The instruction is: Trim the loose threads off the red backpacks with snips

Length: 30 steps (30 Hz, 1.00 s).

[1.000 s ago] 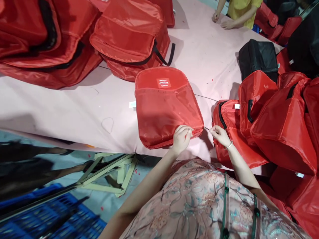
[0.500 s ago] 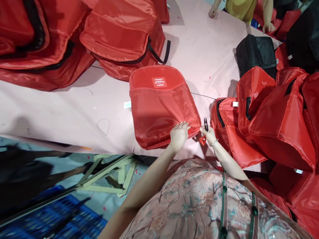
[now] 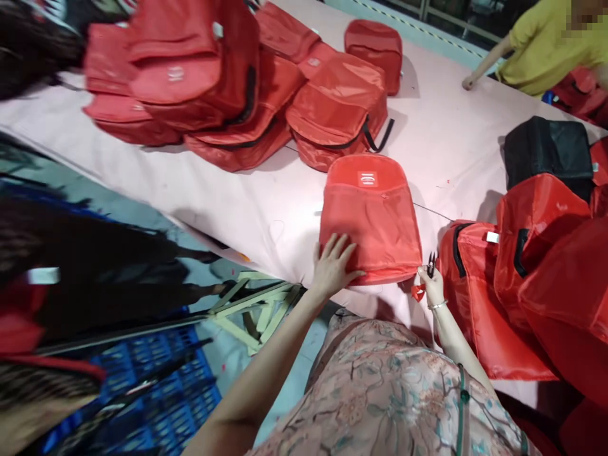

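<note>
A red backpack (image 3: pixel 373 218) with a small white label lies flat on the pink table (image 3: pixel 247 196), its bottom edge toward me. My left hand (image 3: pixel 332 266) rests on the bag's near left corner with fingers spread flat. My right hand (image 3: pixel 431 285) is closed around small black thread snips (image 3: pixel 431 263) at the bag's near right corner, blades pointing up. A red scrap (image 3: pixel 418 292) hangs just below that hand.
Red backpacks are piled at the far left (image 3: pixel 190 82) and heaped at my right (image 3: pixel 532 266), with a black bag (image 3: pixel 546 149) behind them. A person in a yellow shirt (image 3: pixel 546 47) stands at the far side. Below the table edge are a wooden frame (image 3: pixel 256 304) and a blue crate (image 3: pixel 156 392).
The view swung left and up. My left hand slid from the bag's bottom right toward its left corner and flattened. My right hand, which brought the snips to the corner, stays there.
</note>
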Motion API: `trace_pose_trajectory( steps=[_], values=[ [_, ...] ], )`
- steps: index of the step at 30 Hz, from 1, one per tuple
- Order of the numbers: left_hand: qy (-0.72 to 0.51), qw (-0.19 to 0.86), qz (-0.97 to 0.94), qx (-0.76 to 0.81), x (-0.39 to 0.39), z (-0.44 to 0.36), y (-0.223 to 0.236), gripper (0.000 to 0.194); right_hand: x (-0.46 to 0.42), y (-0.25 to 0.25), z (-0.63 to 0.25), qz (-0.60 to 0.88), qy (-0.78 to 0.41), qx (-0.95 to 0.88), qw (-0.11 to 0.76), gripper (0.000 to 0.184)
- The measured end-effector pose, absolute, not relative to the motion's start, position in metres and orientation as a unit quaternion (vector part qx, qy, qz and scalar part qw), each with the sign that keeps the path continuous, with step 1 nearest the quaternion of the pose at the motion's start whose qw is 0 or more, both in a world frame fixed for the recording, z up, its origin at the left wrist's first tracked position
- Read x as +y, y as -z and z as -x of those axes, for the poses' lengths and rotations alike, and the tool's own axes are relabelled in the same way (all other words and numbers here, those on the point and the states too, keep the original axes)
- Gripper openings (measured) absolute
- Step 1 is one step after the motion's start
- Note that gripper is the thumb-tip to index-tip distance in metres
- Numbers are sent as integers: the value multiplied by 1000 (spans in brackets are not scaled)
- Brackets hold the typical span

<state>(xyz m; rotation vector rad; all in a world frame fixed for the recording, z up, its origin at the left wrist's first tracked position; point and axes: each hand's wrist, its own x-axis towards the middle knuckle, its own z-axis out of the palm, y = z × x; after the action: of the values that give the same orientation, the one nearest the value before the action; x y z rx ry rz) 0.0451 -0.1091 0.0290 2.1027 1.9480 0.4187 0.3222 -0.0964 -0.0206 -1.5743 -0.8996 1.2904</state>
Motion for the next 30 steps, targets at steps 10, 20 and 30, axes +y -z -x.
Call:
trace_pose_trajectory(
  steps=[10, 20, 30],
  values=[
    [-164, 158, -651, 724, -142, -106, -36, 58, -48, 23, -348, 709, -358, -334, 507, 46],
    [-354, 148, -658, 648, -72, -61, -17, 36, -68, 5, -360, 694, -302, -475, 449, 56],
    [-191, 158, -633, 733, -13, 14, 7, 41, -148, -2, -280, 648, -335, -615, 299, 82]
  ],
)
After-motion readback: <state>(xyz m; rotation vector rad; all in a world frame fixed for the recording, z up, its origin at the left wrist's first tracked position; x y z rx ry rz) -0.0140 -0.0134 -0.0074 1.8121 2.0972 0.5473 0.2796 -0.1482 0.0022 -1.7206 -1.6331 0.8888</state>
